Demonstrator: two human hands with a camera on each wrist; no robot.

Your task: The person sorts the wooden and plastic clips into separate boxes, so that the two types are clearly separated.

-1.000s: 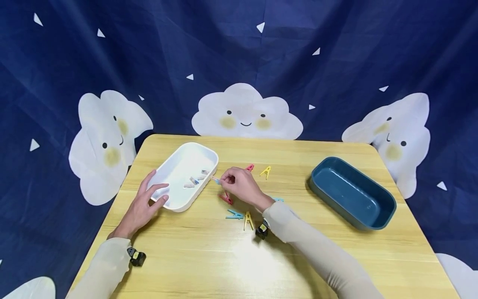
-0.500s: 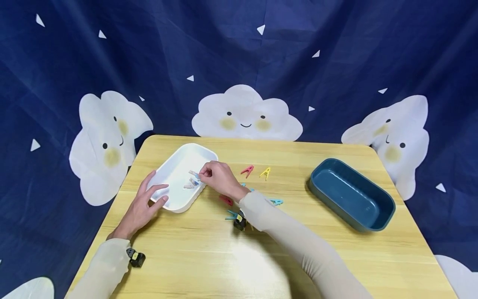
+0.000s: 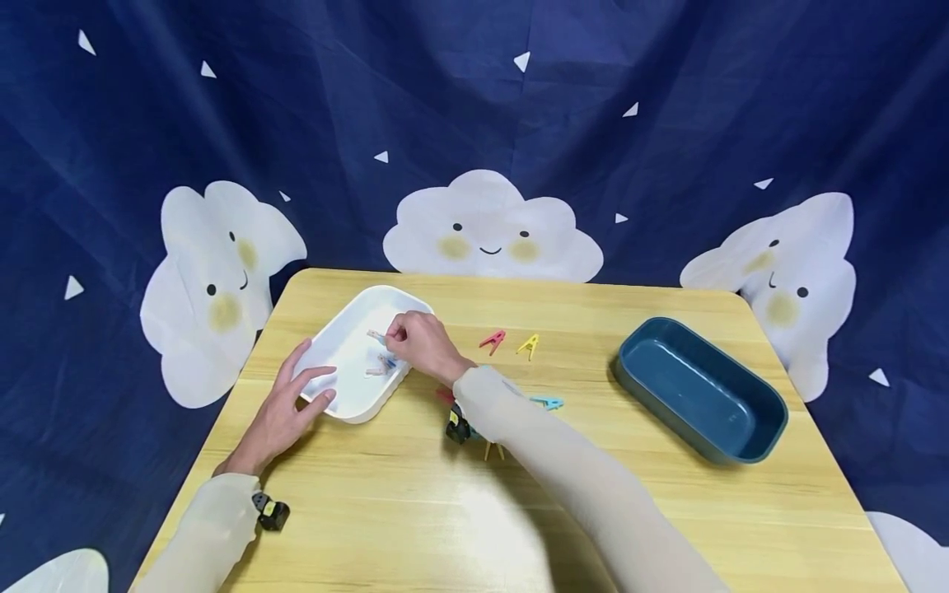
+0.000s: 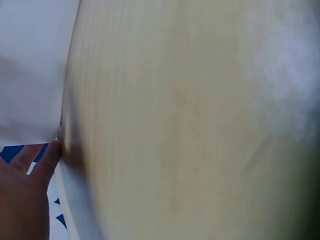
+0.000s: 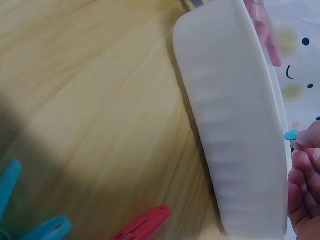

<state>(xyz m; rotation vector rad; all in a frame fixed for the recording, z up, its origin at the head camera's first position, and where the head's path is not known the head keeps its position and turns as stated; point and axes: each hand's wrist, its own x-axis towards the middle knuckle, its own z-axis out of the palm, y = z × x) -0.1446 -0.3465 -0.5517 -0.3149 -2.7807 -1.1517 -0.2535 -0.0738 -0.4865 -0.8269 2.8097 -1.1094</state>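
Note:
A white tray (image 3: 337,331) sits at the table's left with a few small clips (image 3: 380,366) inside. My right hand (image 3: 415,339) is over the tray's right side and pinches a small blue-tipped clip (image 3: 376,336); the right wrist view shows that clip (image 5: 291,134) at my fingertips above the tray's rim (image 5: 235,120). My left hand (image 3: 285,403) rests against the tray's near left corner with straight fingers, thumb on the rim. Loose clips lie on the table: a red one (image 3: 493,339), a yellow one (image 3: 528,344) and a blue one (image 3: 547,403).
A dark blue tray (image 3: 700,387) stands at the table's right. More clips lie partly hidden under my right forearm, a yellow one (image 3: 493,450) among them. A blue cloud-print cloth hangs behind the wooden table (image 3: 415,511).
My right hand has carried the small clip from the table left over the white tray's rim, to above its inside. The left hand has stayed put.

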